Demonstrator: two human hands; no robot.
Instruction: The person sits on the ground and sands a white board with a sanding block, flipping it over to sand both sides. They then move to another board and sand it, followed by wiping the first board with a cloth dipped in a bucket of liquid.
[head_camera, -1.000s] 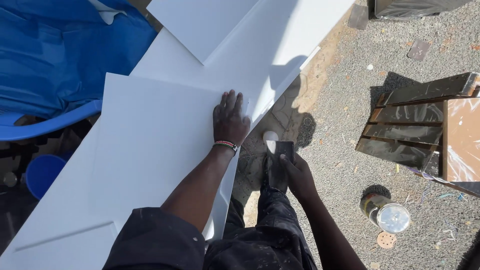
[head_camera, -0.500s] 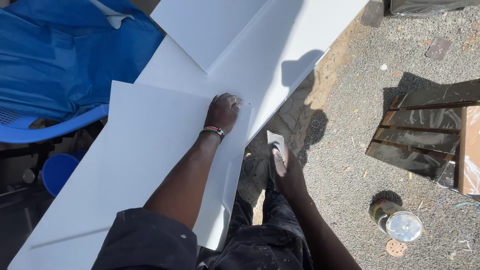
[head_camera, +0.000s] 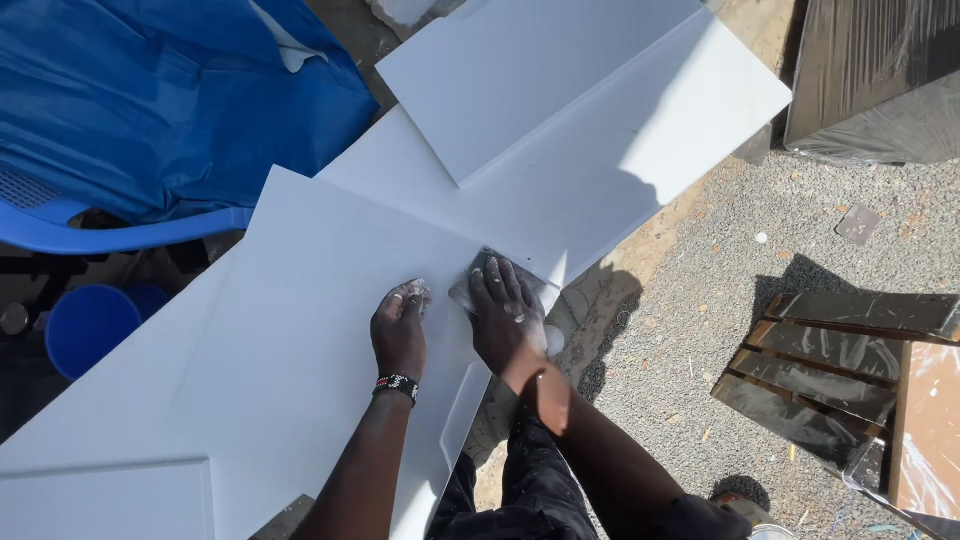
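Note:
My left hand (head_camera: 400, 330), with a beaded band at the wrist, rests on a large white panel (head_camera: 290, 340), its dusty fingers bent against the surface. My right hand (head_camera: 507, 322) lies just to its right, pressing a small grey abrasive sheet (head_camera: 464, 289) flat near the panel's right edge. That panel lies across a long white board (head_camera: 620, 170). A second white panel (head_camera: 540, 80) sits on the board farther away.
A blue plastic chair (head_camera: 120, 238) under a blue tarp (head_camera: 170, 90) and a blue bucket (head_camera: 85, 325) stand at the left. On the gravel to the right are a plastic-wrapped wooden frame (head_camera: 840, 370) and a dark wrapped box (head_camera: 880, 80).
My right hand has come up from beside my leg onto the white panel, carrying the grey sheet. The left hand has stayed on the panel, and the view has shifted towards the board.

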